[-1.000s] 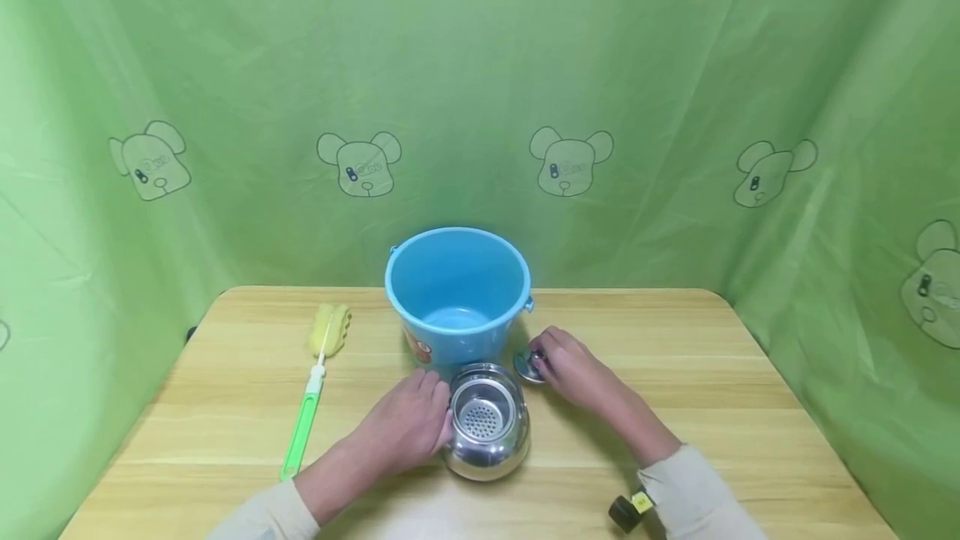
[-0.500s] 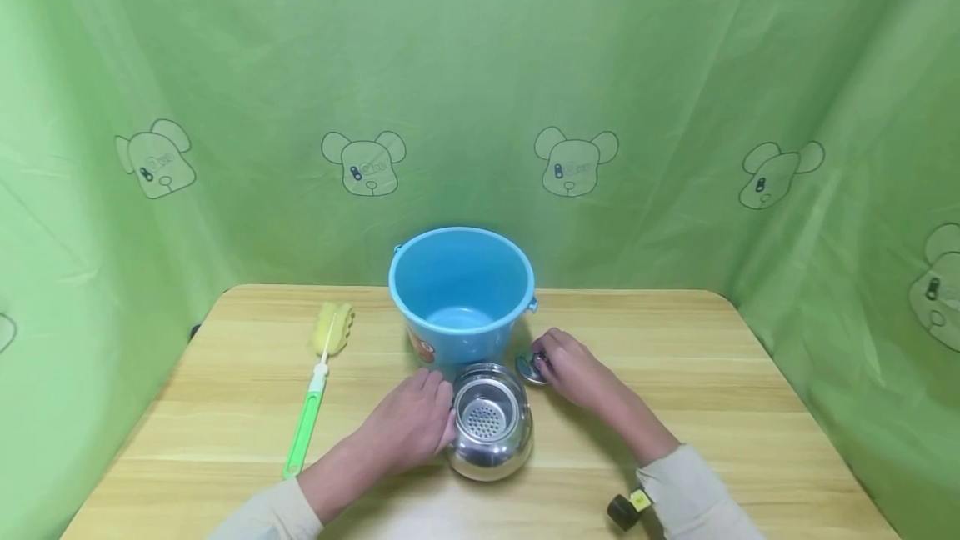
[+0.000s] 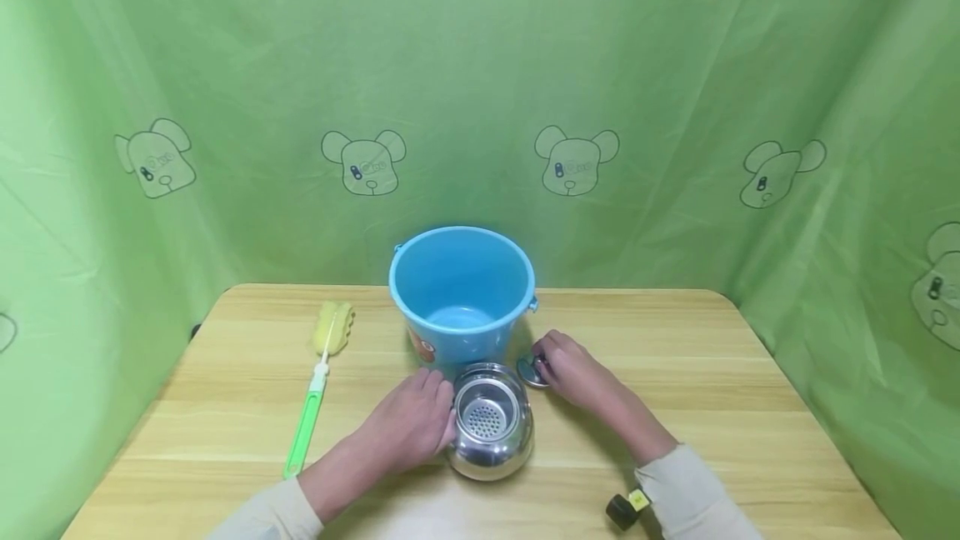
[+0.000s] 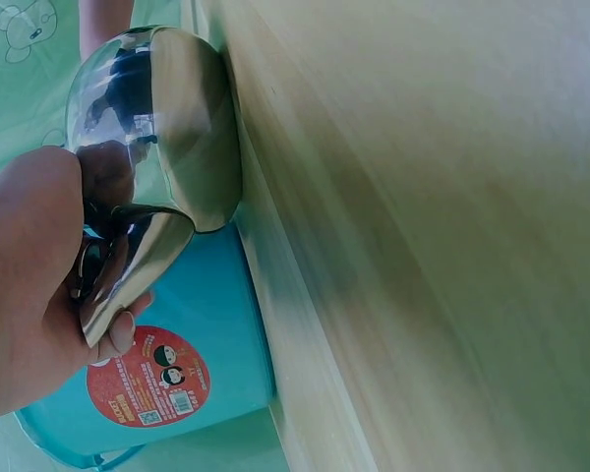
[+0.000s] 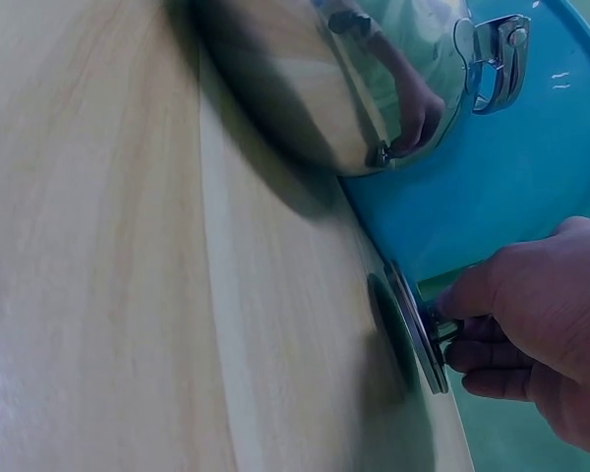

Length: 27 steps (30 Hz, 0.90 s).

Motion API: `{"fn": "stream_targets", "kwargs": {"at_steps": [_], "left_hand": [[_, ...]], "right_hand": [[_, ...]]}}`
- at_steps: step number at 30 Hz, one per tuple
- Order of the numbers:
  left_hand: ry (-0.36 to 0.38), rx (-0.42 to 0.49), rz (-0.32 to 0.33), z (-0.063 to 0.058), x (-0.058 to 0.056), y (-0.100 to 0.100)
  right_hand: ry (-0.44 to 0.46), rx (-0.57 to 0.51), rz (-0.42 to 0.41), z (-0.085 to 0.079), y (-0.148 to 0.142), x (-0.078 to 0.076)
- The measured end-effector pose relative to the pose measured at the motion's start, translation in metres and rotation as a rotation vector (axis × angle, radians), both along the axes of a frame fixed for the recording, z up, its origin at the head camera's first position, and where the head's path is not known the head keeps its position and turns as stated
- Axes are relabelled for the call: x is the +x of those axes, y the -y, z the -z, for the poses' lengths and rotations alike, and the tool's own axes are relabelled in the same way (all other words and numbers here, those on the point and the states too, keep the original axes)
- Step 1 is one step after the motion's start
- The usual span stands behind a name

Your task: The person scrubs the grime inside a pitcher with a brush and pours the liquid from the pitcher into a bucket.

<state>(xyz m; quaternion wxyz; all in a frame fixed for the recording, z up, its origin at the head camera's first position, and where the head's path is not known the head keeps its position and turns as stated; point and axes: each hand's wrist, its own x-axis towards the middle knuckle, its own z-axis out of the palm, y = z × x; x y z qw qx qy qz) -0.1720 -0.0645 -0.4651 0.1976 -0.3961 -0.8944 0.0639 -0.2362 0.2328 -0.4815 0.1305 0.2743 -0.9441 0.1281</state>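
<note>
A shiny steel teapot [image 3: 489, 455] stands uncovered on the table, a perforated strainer [image 3: 483, 419] visible inside its mouth. My left hand [image 3: 411, 419] holds it at the left; the left wrist view shows fingers curled round the tapering spout [image 4: 143, 265]. To the right of the teapot, my right hand [image 3: 573, 369] pinches the small knob of a round steel lid [image 3: 529, 370]. In the right wrist view the lid [image 5: 413, 329] is low beside the tabletop with its shadow close by; whether it touches the wood I cannot tell.
Directly behind the teapot is a blue bucket [image 3: 461, 340]. A sponge brush [image 3: 306, 419] with a green handle lies at the left of the wooden table [image 3: 675, 340]. Near the right sleeve sits a small black object [image 3: 622, 512] with a yellow tag. Green curtains [image 3: 465, 65] surround the table.
The head view has shifted slightly. My right hand and the lid have moved very little, with a small change in the lid's tilt. The left hand and teapot stay put.
</note>
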Motion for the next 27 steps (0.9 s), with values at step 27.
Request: {"fn": "stream_targets", "kwargs": {"at_steps": [27], "left_hand": [[-0.021,-0.004,0.009,0.0007,0.0,0.0008]], "right_hand": [[0.026,-0.005,0.0,0.0057,-0.0032,-0.0006]]}}
